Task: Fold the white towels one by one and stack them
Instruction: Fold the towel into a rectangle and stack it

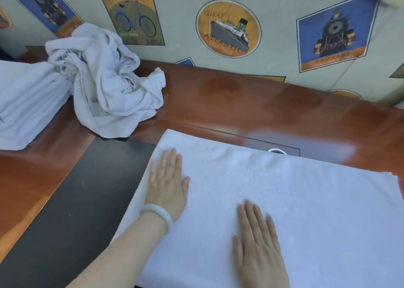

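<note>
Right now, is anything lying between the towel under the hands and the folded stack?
Partly: the crumpled towels lie beside the folded stack, on its side facing the flat towel; nothing else visible intervenes.

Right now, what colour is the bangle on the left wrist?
Pale, milky green-white, like jade; the bangle shows best in the head view, just behind the left hand lying flat on the towel.

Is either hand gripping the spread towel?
No, left hand and right hand both lie flat with straight fingers on the towel.

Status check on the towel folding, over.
Left hand and right hand both flat, pressing the spread white terry towel. Crumpled white towel pile and folded white stack far left. Nothing in the way.
</note>
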`<act>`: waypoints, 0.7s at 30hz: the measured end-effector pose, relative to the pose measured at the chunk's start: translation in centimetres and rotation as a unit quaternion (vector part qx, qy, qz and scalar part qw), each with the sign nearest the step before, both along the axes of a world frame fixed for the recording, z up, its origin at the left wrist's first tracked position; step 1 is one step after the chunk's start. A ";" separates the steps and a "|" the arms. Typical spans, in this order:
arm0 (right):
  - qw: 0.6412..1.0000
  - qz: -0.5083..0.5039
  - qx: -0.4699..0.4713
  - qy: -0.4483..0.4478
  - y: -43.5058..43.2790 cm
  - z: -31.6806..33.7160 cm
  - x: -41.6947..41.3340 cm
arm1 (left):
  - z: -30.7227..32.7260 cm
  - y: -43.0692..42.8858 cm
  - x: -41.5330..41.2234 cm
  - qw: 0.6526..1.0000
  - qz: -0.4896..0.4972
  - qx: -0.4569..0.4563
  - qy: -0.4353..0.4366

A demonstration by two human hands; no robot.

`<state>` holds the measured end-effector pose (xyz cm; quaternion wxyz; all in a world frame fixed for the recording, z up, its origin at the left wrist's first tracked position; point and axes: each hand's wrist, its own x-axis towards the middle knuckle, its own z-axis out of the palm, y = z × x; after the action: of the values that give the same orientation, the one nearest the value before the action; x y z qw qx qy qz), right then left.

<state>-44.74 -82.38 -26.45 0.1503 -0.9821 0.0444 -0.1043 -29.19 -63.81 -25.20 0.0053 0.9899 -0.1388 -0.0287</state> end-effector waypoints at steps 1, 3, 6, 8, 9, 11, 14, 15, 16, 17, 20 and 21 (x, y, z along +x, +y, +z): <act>1.000 -0.005 0.007 -0.017 0.2 0.1 0.1 | 0.1 -2.0 -1.1 0.997 -0.070 -0.032 -0.009; 0.997 -0.043 0.033 -0.052 0.5 0.6 1.0 | 0.1 -5.5 -2.8 0.979 -0.189 -0.069 -0.007; 0.995 -0.074 0.049 -0.042 0.7 1.3 5.0 | -0.4 -7.6 -3.2 0.979 -0.193 -0.056 0.021; 0.997 -0.071 0.012 0.031 0.2 1.8 8.2 | -0.8 -7.4 -3.2 0.979 -0.194 -0.046 0.042; 0.996 -0.068 -0.003 0.060 -0.1 1.7 9.5 | -0.7 -7.2 -3.2 0.979 -0.198 -0.043 0.034; 0.993 -0.066 -0.019 0.093 -0.9 0.8 10.7 | -0.6 -7.2 -3.2 0.978 -0.205 -0.028 0.029; 0.993 -0.080 -0.021 0.090 -1.0 -0.1 10.6 | -0.9 -6.9 -2.8 0.973 -0.222 -0.049 0.024; 0.993 -0.080 -0.021 0.084 -1.0 -0.2 10.4 | -1.0 -6.4 -1.9 0.973 -0.223 -0.055 0.022; 0.993 -0.081 -0.022 0.080 -0.9 -0.2 10.4 | -1.0 -5.7 -0.5 0.975 -0.213 -0.056 0.029; 0.993 -0.082 -0.026 0.081 -1.0 -0.3 10.4 | -1.0 -4.7 1.2 0.980 -0.190 -0.055 0.036; 0.992 -0.080 -0.026 0.093 -1.0 -0.3 10.5 | -1.4 -0.5 7.0 0.997 -0.072 -0.030 0.030; 0.992 -0.079 -0.027 0.094 -0.9 -0.2 10.6 | -1.4 1.0 8.6 0.998 -0.039 -0.025 0.032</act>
<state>-34.18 -83.29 -26.66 0.1102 -0.9846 0.1334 -0.0239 -20.54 -62.85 -26.62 0.0336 0.9819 -0.1774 -0.0575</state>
